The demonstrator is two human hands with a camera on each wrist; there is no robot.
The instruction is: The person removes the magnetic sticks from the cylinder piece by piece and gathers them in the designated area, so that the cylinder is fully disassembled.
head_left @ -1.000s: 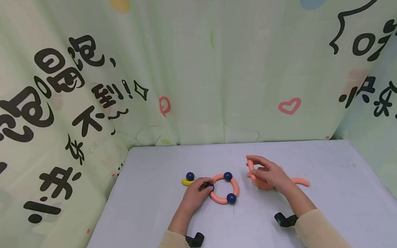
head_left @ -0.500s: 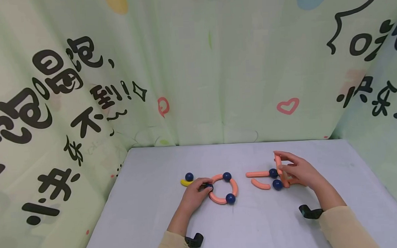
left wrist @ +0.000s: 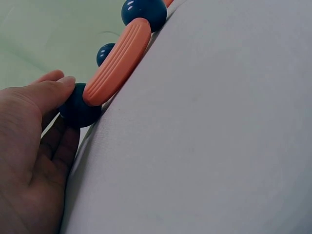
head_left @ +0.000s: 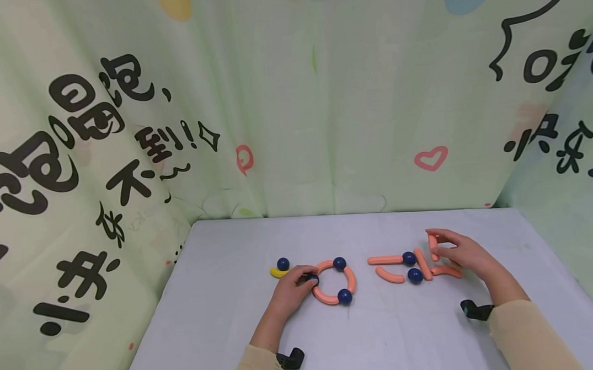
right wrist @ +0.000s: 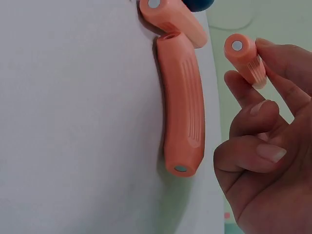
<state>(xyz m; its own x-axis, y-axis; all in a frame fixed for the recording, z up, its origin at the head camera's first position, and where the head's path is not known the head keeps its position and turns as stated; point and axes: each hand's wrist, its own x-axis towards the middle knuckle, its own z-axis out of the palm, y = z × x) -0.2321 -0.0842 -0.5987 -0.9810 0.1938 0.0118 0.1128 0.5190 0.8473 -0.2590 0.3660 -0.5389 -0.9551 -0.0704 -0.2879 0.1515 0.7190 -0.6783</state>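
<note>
A: What is the largest thing you see?
B: A pale green curtain (head_left: 294, 124) with black writing, which stands behind and at both sides of the white table (head_left: 363, 342).

A: And after the table?
B: The two hands. The left hand (head_left: 292, 289) is closed only as far as one ball allows: thumb and fingers pinch the near-left ball (left wrist: 80, 109) of the ring. The right hand (head_left: 460, 252) pinches the upright rod (head_left: 432, 244) between its fingertips, the remaining fingers bent toward the palm.

A: Does this rod touch the table?
B: I cannot tell.

A: The ring, how is it made?
B: The ring (head_left: 351, 281) lies flat, three curved orange rods joined by three blue balls.

A: Which rods are loose?
B: A straight rod (head_left: 385, 260), a slanted rod (head_left: 422, 264), a short curved rod (head_left: 389, 275) before the straight one, and a bent rod (head_left: 446, 271) under the right hand. A yellow piece (head_left: 279, 272) lies beside the left hand.

A: And the smallest?
B: The balls. One loose ball (head_left: 283, 264) is just beside the yellow piece; an upper ball (head_left: 409, 258) and a lower ball (head_left: 415, 276) lie left of the slanted rod.
</note>
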